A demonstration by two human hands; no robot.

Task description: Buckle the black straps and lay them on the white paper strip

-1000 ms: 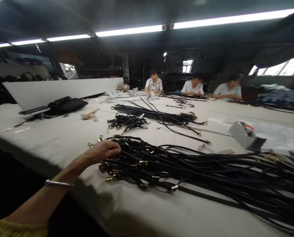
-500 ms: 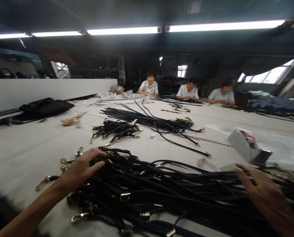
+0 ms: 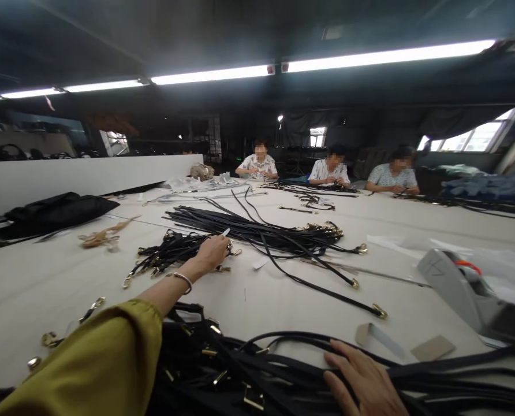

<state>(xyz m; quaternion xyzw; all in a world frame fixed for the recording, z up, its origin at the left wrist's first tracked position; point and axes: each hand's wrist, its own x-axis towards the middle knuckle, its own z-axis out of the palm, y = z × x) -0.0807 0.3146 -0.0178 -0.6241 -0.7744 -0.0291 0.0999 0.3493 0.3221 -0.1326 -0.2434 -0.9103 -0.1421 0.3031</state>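
Observation:
My left hand (image 3: 213, 253), a bangle at its wrist, reaches to the right end of a pile of short black straps with gold clasps (image 3: 171, 251). Its fingers curl down over the clasps, and what they hold, if anything, is hidden. A white tag (image 3: 226, 232) shows just beyond its knuckles. Close to me, my right hand (image 3: 364, 375) lies open with spread fingers on a large heap of black straps with gold buckles (image 3: 223, 370). Behind the small pile lies a bundle of long black straps (image 3: 240, 222), gold clasps mostly at its right end.
A grey tape dispenser (image 3: 452, 294) stands at the right, clear plastic film behind it. Two cardboard pieces (image 3: 433, 348) lie before it. Black cloth (image 3: 62, 212) and a tan tangle (image 3: 104, 234) are at the left. Three people (image 3: 260, 164) sit along the far side of the table.
My left hand has left the near heap and moved forward to the small strap pile. My right hand has shifted left along the heap. The view has tilted slightly upward.

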